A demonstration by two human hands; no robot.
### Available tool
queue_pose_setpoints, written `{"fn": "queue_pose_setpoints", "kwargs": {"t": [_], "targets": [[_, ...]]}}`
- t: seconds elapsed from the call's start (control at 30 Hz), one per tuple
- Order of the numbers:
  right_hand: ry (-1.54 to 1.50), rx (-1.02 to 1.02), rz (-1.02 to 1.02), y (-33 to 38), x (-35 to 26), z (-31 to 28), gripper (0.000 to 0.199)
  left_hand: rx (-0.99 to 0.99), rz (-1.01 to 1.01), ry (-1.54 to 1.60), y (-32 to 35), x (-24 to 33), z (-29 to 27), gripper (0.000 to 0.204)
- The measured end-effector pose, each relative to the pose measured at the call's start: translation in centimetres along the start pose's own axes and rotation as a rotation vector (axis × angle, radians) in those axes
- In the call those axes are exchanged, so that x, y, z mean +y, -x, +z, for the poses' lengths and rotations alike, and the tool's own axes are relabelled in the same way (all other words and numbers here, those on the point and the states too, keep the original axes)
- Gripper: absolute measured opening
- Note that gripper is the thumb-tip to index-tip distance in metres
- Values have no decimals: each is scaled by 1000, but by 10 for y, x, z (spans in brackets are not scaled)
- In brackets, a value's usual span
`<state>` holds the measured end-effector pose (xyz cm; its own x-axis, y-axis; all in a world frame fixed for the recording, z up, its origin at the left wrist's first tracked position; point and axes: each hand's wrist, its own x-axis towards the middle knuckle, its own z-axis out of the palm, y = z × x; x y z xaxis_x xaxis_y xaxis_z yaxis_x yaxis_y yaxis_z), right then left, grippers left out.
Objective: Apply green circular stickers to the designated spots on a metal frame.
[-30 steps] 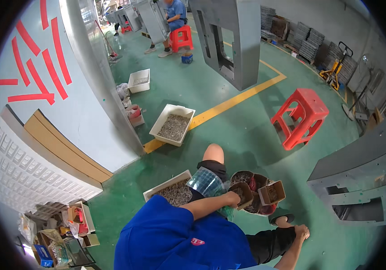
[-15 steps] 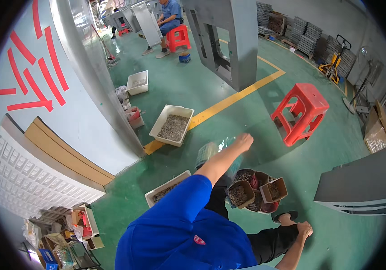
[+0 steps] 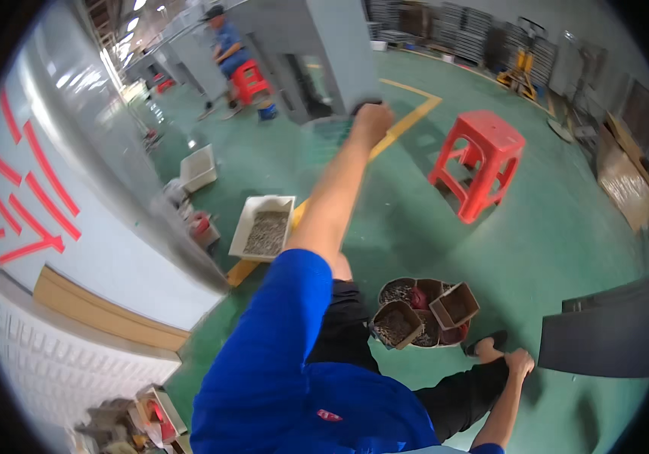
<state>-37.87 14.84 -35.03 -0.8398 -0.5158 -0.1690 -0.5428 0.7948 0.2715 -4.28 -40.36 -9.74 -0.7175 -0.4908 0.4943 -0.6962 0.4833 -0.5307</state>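
Note:
My left arm reaches far forward, and my left hand (image 3: 373, 122) is closed at its end, smeared by motion. A dark rounded piece (image 3: 366, 104) shows at its top. A blurred, see-through green thing with a grid pattern (image 3: 326, 140) appears left of the wrist; how the hand holds it is unclear. My right hand (image 3: 519, 362) is curled over my bent right knee. Between my legs is a cluster of bins of small metal parts, among them a tilted cardboard box (image 3: 454, 304) and another open box (image 3: 396, 324).
A red plastic stool (image 3: 483, 159) stands ahead right. A white tub of small parts (image 3: 291, 216) is ahead left, with another white tub (image 3: 199, 168) beyond. A grey metal cabinet (image 3: 347, 53) stands ahead; a person on a red stool (image 3: 249, 82) sits farther back. A grey panel (image 3: 604, 333) is right.
My left hand has swung forward and a little left, away from the bins, and the green see-through thing has moved forward too. My right hand stays on the knee. The view has shifted.

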Motion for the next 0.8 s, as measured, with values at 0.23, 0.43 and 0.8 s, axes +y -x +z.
{"fn": "queue_pose_setpoints", "kwargs": {"t": [0.23,0.43,0.8], "targets": [[12,143,-14,-3,-1,7,30,90,82,-98,4,6,-2,11],[65,212,4,-2,-1,10,29,69,1,200,56,-13,-34,9],[7,83,-34,-3,-4,0,33,-293,-207,282,167,5,-103,56]]}}
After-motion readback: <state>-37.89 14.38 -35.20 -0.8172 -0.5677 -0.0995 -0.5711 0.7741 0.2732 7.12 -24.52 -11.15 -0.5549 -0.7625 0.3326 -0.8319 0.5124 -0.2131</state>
